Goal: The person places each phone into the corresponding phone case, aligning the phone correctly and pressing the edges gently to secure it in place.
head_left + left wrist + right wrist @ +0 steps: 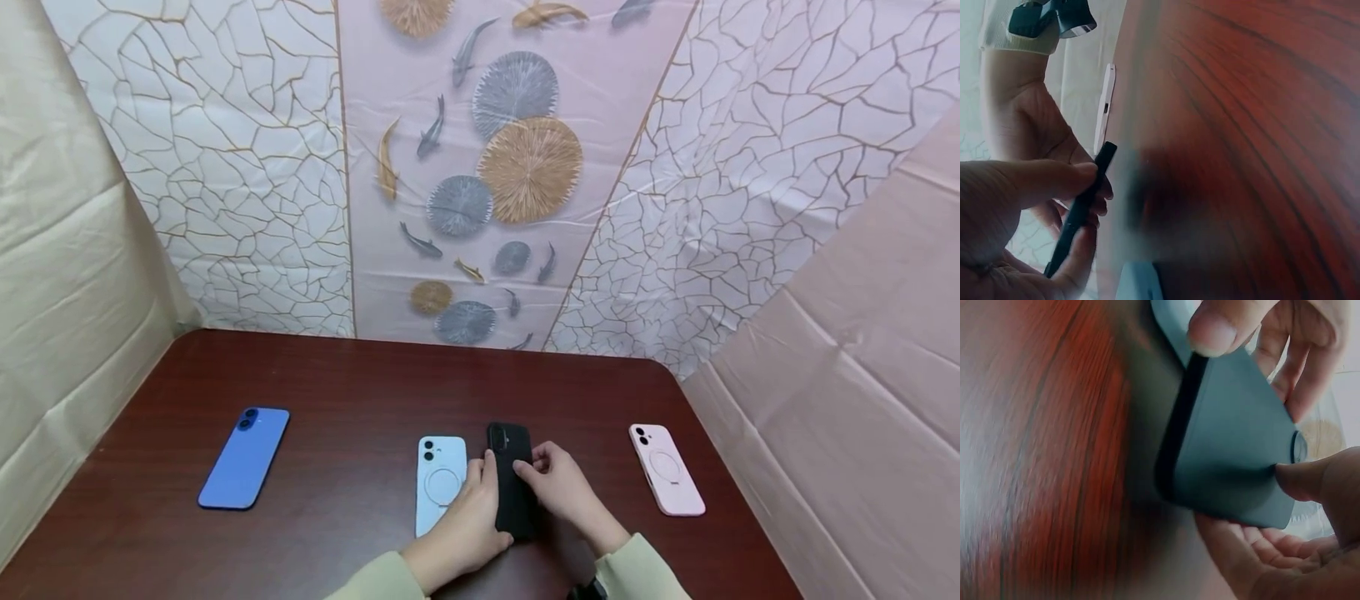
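Observation:
A black phone [513, 492], back side up with its camera bump at the far end, is held between both hands slightly above the table. My left hand [468, 517] grips its left edge, with the thumb [1066, 181] at the near end and fingers along the side. My right hand [566, 487] pinches the right side, its thumb [1300, 478] on the back and its fingers underneath. Just left of the black phone, a light blue phone [438, 467] with a ring on its back lies partly hidden behind my left hand.
On the far left of the brown table [337, 392] lies a blue phone [245, 462]. A pink phone [666, 471] with a ring on its back lies near the right edge. Patterned cloth [247, 167] hangs behind the table, with plain cloth at both sides.

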Tool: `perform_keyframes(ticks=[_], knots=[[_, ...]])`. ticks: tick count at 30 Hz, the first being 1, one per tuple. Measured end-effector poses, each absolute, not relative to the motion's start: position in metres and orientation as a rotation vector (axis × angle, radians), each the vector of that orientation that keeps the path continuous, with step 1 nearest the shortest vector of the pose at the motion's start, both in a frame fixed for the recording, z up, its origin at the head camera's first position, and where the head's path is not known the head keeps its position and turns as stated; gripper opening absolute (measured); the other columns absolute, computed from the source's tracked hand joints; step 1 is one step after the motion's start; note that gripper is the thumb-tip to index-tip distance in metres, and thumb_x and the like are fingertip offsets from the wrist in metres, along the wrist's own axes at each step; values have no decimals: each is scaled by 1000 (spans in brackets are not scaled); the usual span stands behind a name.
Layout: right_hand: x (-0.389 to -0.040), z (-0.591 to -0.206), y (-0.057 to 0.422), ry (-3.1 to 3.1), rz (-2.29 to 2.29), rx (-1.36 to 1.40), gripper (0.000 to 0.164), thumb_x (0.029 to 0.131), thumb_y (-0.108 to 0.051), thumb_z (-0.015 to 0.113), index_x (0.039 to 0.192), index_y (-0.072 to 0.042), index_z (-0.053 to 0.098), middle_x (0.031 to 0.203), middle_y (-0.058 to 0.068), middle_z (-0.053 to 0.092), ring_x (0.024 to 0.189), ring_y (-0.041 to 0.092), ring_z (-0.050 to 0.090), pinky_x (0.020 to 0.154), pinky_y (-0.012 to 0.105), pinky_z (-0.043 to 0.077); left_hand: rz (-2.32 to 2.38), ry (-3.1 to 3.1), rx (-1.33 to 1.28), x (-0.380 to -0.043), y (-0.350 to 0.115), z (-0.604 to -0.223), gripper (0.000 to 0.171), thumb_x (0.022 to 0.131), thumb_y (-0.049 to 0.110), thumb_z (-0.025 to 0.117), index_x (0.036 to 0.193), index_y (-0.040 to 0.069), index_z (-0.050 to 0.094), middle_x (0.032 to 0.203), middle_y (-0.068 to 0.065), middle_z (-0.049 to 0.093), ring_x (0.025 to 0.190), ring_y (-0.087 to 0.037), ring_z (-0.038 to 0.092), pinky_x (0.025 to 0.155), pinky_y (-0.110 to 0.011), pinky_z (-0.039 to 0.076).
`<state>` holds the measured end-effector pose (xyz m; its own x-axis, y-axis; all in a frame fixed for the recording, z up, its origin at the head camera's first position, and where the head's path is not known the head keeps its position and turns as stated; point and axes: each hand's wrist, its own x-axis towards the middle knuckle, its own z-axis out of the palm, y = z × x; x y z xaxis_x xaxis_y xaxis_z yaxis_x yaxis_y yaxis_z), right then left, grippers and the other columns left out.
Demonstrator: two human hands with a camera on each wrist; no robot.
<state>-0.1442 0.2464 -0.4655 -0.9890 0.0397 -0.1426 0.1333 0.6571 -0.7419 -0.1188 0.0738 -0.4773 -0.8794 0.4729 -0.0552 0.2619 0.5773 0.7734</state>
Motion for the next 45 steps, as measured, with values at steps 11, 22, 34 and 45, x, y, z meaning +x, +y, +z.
perform_keyframes(ticks=[11,22,34,45], knots=[[-146,-460,251,2897,-900,195,42,83,-28,77,100,4,56,84,9,56,73,20,53,64,36,46,990,2632,632,-131,95,-485,108,66,18,90,143,-18,23,136,-35,37,123,-40,40,101,-45,39],[-143,-463,247,2935,-737,188,47,80,-32,79,99,3,55,84,10,50,74,23,50,67,39,44,735,2760,817,-128,99,-485,84,73,21,84,131,-22,41,128,-39,48,115,-44,50,94,-42,47],[-144,-469,248,2906,-713,109,55,79,-31,81,109,5,52,91,15,49,78,25,54,71,43,47,359,2775,901,-131,100,-483,73,83,42,75,130,-9,54,130,-29,54,114,-34,57,87,-36,51],[-151,-471,276,2674,-1021,-72,31,88,-11,72,101,-3,45,86,9,49,71,21,49,61,35,42,331,2798,929,-133,98,-483,76,81,47,75,130,-8,55,129,-29,55,111,-33,59,82,-34,53]])
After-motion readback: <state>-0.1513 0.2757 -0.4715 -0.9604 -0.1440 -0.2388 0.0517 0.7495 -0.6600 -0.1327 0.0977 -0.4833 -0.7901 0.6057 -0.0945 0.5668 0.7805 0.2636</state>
